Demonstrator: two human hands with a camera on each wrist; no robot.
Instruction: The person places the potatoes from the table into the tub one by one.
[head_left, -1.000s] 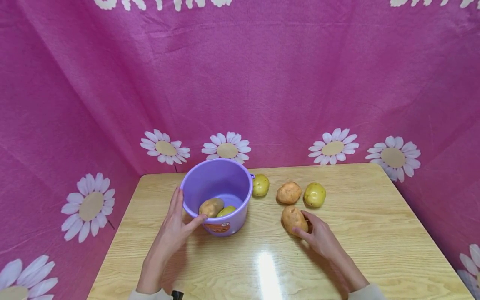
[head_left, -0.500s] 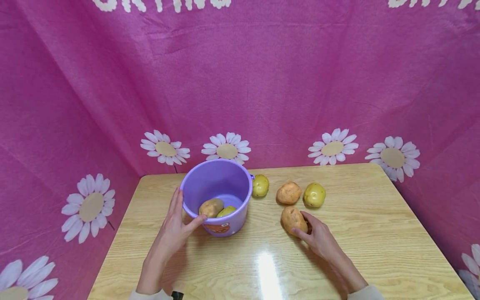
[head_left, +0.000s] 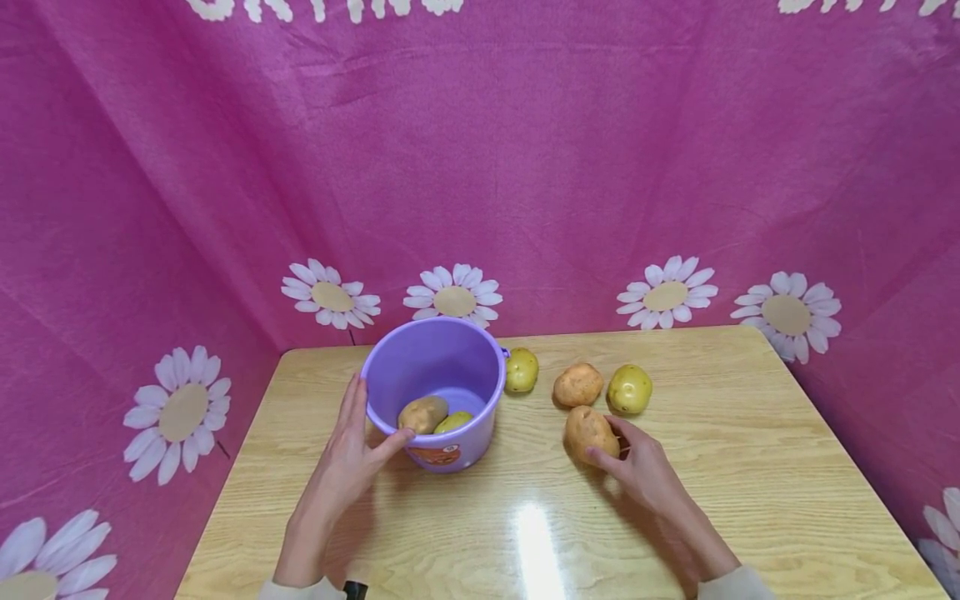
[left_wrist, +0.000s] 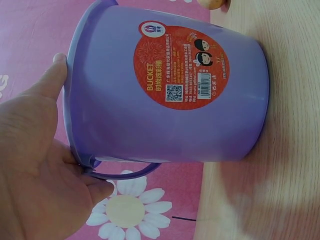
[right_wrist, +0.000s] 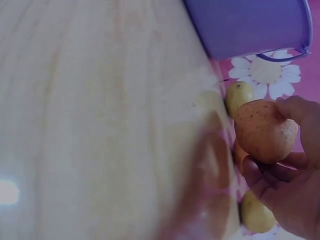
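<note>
A purple bucket stands upright on the table. My left hand holds its rim from the left, thumb at the front edge and fingers along the outside, beside the handle in the left wrist view. Inside lie a brown potato and a yellow-green round fruit. My right hand grips another potato between thumb and fingers; the right wrist view shows this potato raised above the table. Behind it a third potato rests on the wood, partly hidden in the right wrist view.
One yellow-green fruit sits right of the resting potato. A second yellow-green fruit is close by the bucket's right side. The wooden table meets pink flowered cloth at the back and sides.
My right hand has raised the potato slightly, toward the back, so it now overlaps the potato behind in the head view. The left hand and bucket have stayed put.
</note>
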